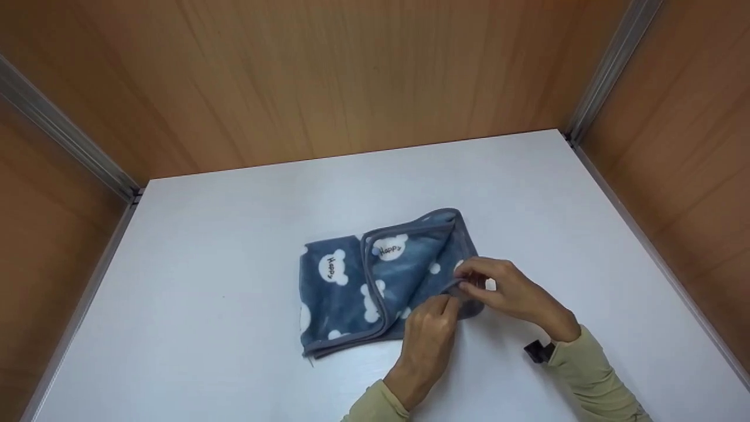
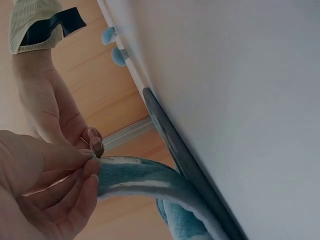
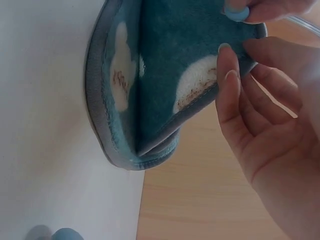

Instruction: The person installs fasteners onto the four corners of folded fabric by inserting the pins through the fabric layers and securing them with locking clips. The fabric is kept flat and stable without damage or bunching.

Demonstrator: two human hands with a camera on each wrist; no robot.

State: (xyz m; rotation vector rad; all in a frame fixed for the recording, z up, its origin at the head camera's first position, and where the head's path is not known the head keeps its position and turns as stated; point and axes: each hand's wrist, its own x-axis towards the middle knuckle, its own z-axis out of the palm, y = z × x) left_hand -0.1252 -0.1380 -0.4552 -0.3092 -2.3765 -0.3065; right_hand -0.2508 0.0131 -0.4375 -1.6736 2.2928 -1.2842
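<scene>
A blue fleece blanket [image 1: 334,299] with white bear heads, "Happy" lettering and grey edging lies folded on the white table. Its right part is folded over at an angle. My left hand [image 1: 430,331] pinches the lifted near-right edge; thumb and fingertips meet on it in the left wrist view. Just beside it, my right hand [image 1: 515,290] pinches the same edge between thumb and fingers. In the right wrist view a light-blue round button [image 3: 236,14] shows at the left hand's fingertips, above the right hand's fingers.
The white tabletop [image 1: 205,264] surrounds the blanket. Wood-grain panels [image 1: 375,82] with metal corner posts [image 1: 609,64] stand behind and at both sides. A black device [image 1: 536,351] sits at the right wrist, by the sleeve cuff.
</scene>
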